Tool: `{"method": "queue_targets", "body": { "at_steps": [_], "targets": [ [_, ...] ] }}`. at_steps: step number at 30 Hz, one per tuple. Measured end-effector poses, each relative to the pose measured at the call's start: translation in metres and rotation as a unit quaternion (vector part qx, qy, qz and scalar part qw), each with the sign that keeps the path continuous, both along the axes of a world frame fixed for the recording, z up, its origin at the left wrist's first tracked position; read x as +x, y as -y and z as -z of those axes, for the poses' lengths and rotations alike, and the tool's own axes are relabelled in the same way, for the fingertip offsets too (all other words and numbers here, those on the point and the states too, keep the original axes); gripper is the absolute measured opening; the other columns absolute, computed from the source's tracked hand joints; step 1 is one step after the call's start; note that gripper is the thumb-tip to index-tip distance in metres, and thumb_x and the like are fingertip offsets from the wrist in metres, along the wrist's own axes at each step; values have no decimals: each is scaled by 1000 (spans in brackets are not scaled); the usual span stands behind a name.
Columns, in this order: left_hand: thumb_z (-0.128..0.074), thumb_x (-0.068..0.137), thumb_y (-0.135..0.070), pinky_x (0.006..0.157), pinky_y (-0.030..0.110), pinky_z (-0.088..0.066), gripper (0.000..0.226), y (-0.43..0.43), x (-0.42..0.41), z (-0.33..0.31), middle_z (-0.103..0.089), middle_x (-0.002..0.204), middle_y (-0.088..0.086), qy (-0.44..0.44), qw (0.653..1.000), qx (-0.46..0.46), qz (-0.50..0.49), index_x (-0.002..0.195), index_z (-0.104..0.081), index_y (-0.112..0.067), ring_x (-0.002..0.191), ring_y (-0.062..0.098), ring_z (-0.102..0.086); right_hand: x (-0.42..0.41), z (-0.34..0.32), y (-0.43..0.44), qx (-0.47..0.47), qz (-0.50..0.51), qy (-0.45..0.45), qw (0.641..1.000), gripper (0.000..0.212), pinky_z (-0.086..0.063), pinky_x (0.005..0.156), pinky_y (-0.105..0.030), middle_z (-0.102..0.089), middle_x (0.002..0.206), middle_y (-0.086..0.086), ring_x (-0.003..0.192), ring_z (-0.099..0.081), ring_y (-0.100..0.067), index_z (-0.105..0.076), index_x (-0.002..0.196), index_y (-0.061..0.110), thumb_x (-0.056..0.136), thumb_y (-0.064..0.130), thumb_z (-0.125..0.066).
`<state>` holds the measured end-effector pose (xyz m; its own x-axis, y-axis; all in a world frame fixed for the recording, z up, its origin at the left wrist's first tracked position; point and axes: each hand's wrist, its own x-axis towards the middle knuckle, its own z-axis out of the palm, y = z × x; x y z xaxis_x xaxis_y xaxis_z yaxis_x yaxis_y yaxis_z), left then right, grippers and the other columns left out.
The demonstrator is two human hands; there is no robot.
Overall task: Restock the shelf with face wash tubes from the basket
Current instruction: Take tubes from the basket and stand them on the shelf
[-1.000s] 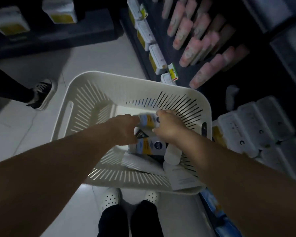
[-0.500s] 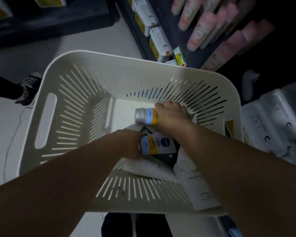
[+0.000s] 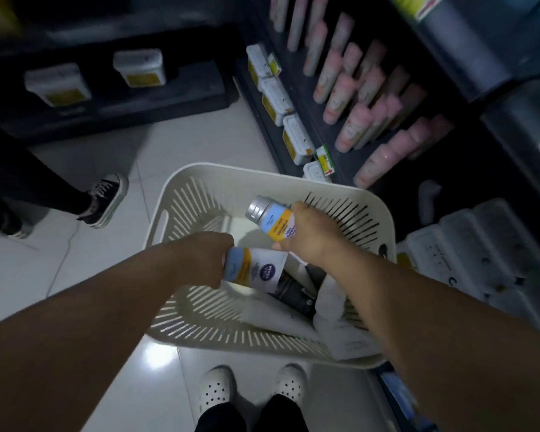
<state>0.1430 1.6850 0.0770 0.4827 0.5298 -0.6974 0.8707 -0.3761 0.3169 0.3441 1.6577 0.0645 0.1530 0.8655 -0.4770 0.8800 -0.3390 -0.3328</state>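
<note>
A cream slotted basket (image 3: pixel 197 194) stands on the floor below me. My right hand (image 3: pixel 309 235) grips a face wash tube (image 3: pixel 270 218) with a silver cap and blue and yellow bands, lifted above the basket's middle. My left hand (image 3: pixel 206 260) holds a second tube (image 3: pixel 254 271) of the same kind, white with a blue round logo, just above the basket floor. More white tubes (image 3: pixel 281 318) and a dark pack (image 3: pixel 293 288) lie in the basket's near right corner. The dark shelf (image 3: pixel 296 98) rises at the right.
Pink bottles (image 3: pixel 356 123) and white boxes (image 3: pixel 296 138) fill the right shelf; white packs (image 3: pixel 477 260) sit lower right. Another person's sneaker (image 3: pixel 106 201) stands on the tiles at left. A low dark shelf (image 3: pixel 113 98) runs across the back. My white shoes (image 3: pixel 215 391) are below.
Both hands have risen out of the pile, each carrying a tube. The right hand's tube is now higher and tilted. The view has pulled back from the basket.
</note>
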Motion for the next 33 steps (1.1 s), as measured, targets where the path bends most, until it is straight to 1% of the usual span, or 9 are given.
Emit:
{"method": "queue_targets", "body": {
  "at_steps": [7,11,14,16,20,24,27,29,33],
  "targets": [
    [-82,65,-26,77,25,-43,54,-6,3,-130,-56,98,0,64,993,99,-4,111,-55,-20,99,22,-59,2,-125,10,51,10,-50,997,26,-44,77,-26,-63,109,-8,102,-60,-25,-55,115,8,91,15,-61],
    [-80,60,-23,77,31,-49,51,-9,1,-204,-59,99,1,127,979,157,-10,106,-57,-21,91,23,-59,16,-211,15,102,43,-20,994,10,-50,68,-30,-69,86,-7,85,-65,-23,-67,88,10,82,17,-69],
    [-84,59,-25,72,30,-47,52,-9,1,-263,-60,93,-4,172,965,193,-41,102,-55,-23,86,20,-58,24,-274,25,140,86,-26,986,32,-34,54,-30,-52,66,-3,63,-51,-18,-50,66,13,78,29,-74],
    [-87,58,-24,65,27,-43,51,-10,4,-297,-60,87,-4,226,950,199,-77,96,-53,-22,79,18,-58,29,-311,34,162,118,-52,978,31,-35,55,-28,-53,71,-3,65,-50,-18,-52,71,14,77,32,-77],
    [-86,62,-11,52,19,-43,42,-3,17,-354,-61,74,-2,383,903,98,-170,91,-56,-13,59,8,-55,34,-374,56,184,185,-145,955,22,-49,55,-29,-64,86,-8,70,-60,-20,-63,95,14,82,27,-75],
    [-83,68,-14,52,23,-45,41,11,37,-396,-64,78,4,452,872,-41,-181,99,-56,-15,58,10,-57,35,-422,79,169,214,-213,938,18,-59,65,-50,-69,96,-11,78,-69,-28,-58,100,18,88,27,-69],
    [-81,72,-21,65,31,-53,44,23,57,-422,-70,89,8,467,866,-98,-148,108,-56,-20,75,17,-66,40,-454,100,193,224,-250,922,13,-59,60,-32,-70,89,-3,66,-68,-12,-58,102,20,91,24,-65],
    [-77,76,-19,65,31,-55,40,33,71,-435,-73,95,0,477,858,-127,-140,111,-57,-23,82,14,-69,44,-472,116,221,227,-239,918,6,-48,47,-20,-68,84,2,58,-62,-6,-60,96,22,92,23,-64],
    [-78,67,-18,83,43,-57,55,49,98,-455,-73,106,1,495,846,-173,-101,117,-58,-23,98,20,-69,59,-499,147,259,267,-220,902,17,-41,49,-22,-67,92,-3,75,-54,-17,-64,105,17,91,25,-64]
  ]
}}
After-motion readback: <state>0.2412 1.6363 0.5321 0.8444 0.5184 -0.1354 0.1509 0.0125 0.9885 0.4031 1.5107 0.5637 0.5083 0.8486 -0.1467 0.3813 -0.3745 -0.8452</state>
